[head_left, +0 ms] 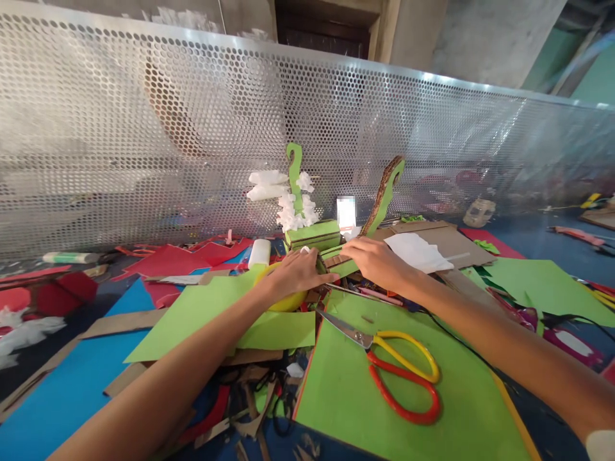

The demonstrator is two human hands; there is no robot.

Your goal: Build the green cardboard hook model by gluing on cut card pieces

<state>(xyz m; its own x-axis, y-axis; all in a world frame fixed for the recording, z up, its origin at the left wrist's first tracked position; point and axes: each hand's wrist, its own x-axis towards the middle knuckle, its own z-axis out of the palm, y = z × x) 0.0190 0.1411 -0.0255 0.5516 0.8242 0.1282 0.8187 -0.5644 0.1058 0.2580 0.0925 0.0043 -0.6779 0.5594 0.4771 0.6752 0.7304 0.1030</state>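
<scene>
Head view is looking down over 2 bare forearms stretching away across a cluttered table. Nearest, a green sheet (423, 397) is lying flat with scissors (394, 365) resting on it, their handles yellow and red, the blades pointing up and left. To the left, a blue sheet (52, 390) and strips of brown cardboard are lying under another green sheet (202, 314).

Farther on, the left hand (295, 274) is lying palm down, fingers together and stretched forward, resting over a yellow round object (283, 301) and touching the base of a green cardboard model (319, 240). The right hand (377, 259) is coming in from the right, fingers curled and closed on the model's lower edge. The model is sitting mid-table between both hands, with 2 upright curved necks and white fluffy tufts (293, 208) stuck on the left neck.

Just left of the model, a white glue bottle (259, 253) is standing. Red sheets (182, 259) are lying behind it. Beyond everything, a perforated metal screen (144, 128) is running across the table.
</scene>
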